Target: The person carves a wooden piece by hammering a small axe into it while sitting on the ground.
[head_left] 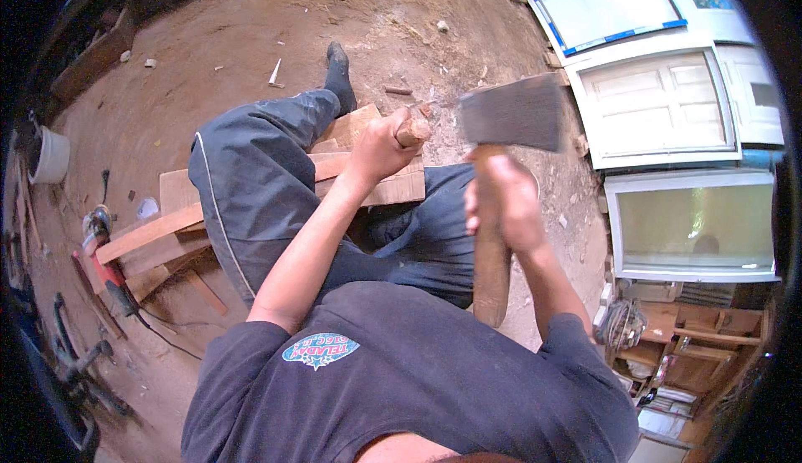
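My right hand is closed round the wooden handle of a hatchet, high up near its head. The broad dark blade is raised to the right of my left hand and slightly blurred. In my left hand a short piece of wood is gripped, its rough end facing up; the fist hides most of it. Below that fist lies a wooden block between my legs, among other pieces of timber.
Long boards reach out left under my leg. Beside them lies a red angle grinder with its cord. A white bucket stands far left. White framed panels line the right side. Wood scraps dot the dirt floor.
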### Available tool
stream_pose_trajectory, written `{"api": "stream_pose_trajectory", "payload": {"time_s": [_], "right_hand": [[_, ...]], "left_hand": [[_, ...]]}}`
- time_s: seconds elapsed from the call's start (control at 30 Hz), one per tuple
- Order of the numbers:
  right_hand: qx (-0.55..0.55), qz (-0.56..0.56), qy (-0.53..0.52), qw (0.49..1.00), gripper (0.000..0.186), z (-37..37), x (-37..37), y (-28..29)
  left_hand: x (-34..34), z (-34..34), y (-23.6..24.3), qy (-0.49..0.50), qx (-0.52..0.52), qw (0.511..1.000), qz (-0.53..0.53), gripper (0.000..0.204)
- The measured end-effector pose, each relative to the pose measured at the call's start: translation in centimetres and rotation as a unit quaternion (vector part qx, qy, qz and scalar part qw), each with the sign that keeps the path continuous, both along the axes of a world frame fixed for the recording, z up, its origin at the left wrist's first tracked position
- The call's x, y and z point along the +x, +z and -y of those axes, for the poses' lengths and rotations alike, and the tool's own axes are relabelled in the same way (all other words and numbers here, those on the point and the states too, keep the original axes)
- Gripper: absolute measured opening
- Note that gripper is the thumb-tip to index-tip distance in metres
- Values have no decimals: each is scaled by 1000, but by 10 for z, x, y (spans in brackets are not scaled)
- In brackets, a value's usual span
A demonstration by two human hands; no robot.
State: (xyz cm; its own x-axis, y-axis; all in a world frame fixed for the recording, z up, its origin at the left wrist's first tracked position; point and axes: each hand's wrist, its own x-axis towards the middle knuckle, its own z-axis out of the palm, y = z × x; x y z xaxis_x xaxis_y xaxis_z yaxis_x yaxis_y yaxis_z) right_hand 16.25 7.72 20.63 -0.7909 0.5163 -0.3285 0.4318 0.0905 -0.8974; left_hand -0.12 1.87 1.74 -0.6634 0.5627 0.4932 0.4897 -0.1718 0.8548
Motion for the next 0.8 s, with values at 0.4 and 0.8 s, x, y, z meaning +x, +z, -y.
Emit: {"api": "stream_pose_trajectory", "payload": {"time_s": [0.4, 0.8], "right_hand": [[148, -244, 16, 958, 40, 3, -1, -1], [217, -382, -60, 896, 67, 5, -23, 95]], "left_hand": [[-4, -2, -17, 6, 14, 1000, 21, 26], [-12, 6, -13, -20, 43, 998, 38, 22]]}}
